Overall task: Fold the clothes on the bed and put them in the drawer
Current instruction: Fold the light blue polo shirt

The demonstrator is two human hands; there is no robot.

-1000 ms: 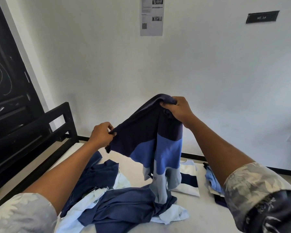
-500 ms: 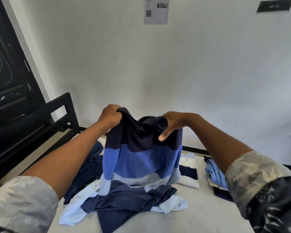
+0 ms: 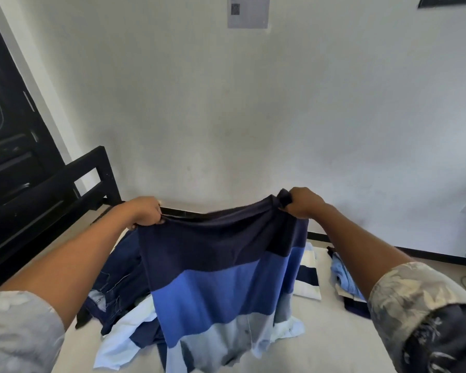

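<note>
A shirt banded in navy, blue and pale grey-blue [image 3: 213,278] hangs spread out above the bed [image 3: 320,345]. My left hand [image 3: 145,214] grips its top edge on the left. My right hand [image 3: 300,201] grips the bunched top corner on the right. The shirt's lower hem reaches down onto a heap of unfolded clothes: dark jeans [image 3: 119,281] and a light blue garment [image 3: 124,340]. A folded white and navy striped garment [image 3: 308,275] lies behind the shirt on the right. No drawer is in view.
A small stack of folded clothes with a light blue top piece [image 3: 345,281] sits at the bed's right edge. The black bed frame end [image 3: 92,170] and a dark door [image 3: 8,146] stand at the left. A white wall [image 3: 253,117] runs behind the bed.
My hands have moved apart and lower, stretching the shirt's top edge wide. The shirt, bunched between them before, now hangs flat and spread.
</note>
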